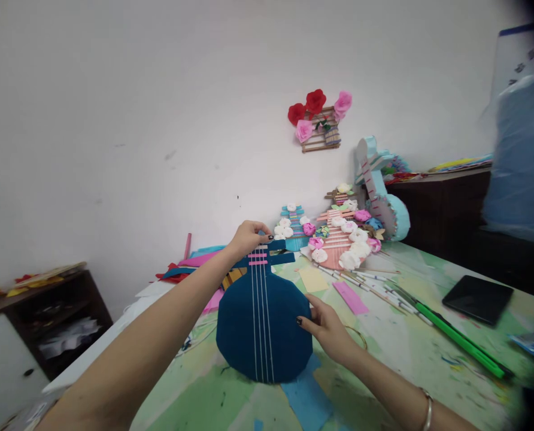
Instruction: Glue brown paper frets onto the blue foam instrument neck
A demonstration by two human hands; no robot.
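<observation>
A dark blue craft lute [240, 326] stands upright on the table in front of me, its round body low and its neck up. White strings run down its face, and pink strips cross the neck. My left hand [251, 237] grips the top of the neck, fingers bent over it. At the body's right edge, my right hand [325, 326] pinches the rim between thumb and fingers. Behind it stand a light blue flowered lute [297, 230] and a pink flowered lute [336, 248], leaning near the wall.
On the right lie a green utility knife [460, 341], a black tablet [478, 299] and several thin sticks [379, 287]. A pink paper strip [350, 297] and blue paper scraps [309, 398] rest on the patterned table [190, 398]. Coloured sheets [199, 257] are piled behind my left arm.
</observation>
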